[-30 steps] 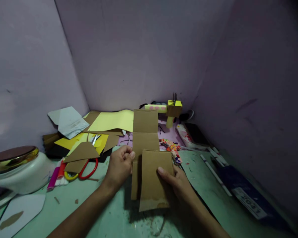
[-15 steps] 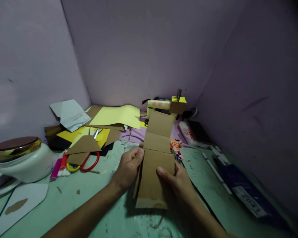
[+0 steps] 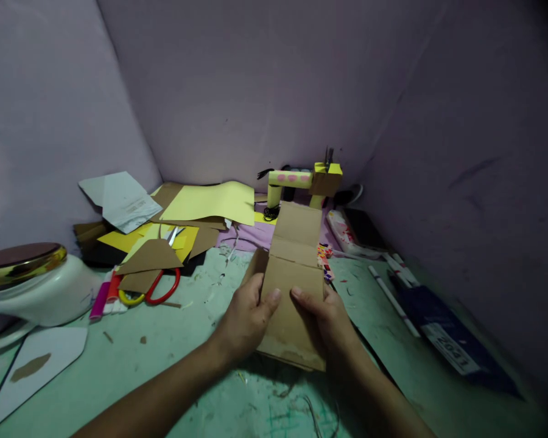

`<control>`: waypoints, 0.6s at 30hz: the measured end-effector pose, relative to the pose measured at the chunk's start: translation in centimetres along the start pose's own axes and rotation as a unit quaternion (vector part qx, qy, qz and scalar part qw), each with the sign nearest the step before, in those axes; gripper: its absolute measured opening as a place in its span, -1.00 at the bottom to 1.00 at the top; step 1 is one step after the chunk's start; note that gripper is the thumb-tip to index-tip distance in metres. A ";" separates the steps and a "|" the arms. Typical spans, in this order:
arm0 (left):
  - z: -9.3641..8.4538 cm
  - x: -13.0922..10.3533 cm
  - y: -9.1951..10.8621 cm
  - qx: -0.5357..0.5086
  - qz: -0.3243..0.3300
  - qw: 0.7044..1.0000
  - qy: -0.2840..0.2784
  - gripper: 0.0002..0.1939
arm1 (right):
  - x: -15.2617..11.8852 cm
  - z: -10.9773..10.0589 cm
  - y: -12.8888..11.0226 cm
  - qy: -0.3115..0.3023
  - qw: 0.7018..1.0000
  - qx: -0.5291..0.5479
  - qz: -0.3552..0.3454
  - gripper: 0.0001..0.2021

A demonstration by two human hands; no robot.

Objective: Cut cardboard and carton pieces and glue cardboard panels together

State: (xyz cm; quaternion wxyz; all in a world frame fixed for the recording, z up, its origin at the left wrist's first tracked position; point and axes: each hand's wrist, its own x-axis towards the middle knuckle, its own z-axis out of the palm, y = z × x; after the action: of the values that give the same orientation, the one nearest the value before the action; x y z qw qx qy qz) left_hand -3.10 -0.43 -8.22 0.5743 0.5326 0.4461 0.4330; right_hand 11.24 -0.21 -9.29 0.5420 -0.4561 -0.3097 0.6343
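Note:
A creased brown cardboard piece (image 3: 293, 267) with several folded panels lies tilted over the green tabletop (image 3: 178, 340). My left hand (image 3: 246, 319) grips its left side, thumb pressed on the near panel. My right hand (image 3: 326, 322) holds the right side, thumb on top too. The far panels slope away toward a small yellow-and-brown cardboard model (image 3: 310, 182) at the back wall.
Red-handled scissors (image 3: 158, 289), markers (image 3: 105, 298) and cardboard and yellow paper scraps (image 3: 210, 204) lie at the left. A white jar with a gold lid (image 3: 27, 286) stands far left. Pens (image 3: 390, 298) and a dark booklet (image 3: 447, 340) lie right. Purple walls close in behind.
My left hand has shifted from the cardboard's side edge onto its near panel, and the side flap is now folded in. The cardboard lies lower and flatter.

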 end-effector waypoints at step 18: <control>0.5 0.5 0.6 -0.150 -0.121 0.980 0.046 -0.55 | -0.3 -0.1 0.4 -0.112 0.987 0.020 0.116 -0.71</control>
State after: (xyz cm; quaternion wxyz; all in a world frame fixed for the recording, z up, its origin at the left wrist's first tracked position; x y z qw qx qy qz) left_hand -2.52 0.02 -7.63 0.6752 0.3618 0.4629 0.4460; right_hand 11.15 -0.59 -9.60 0.4358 -0.4041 -0.3001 0.7461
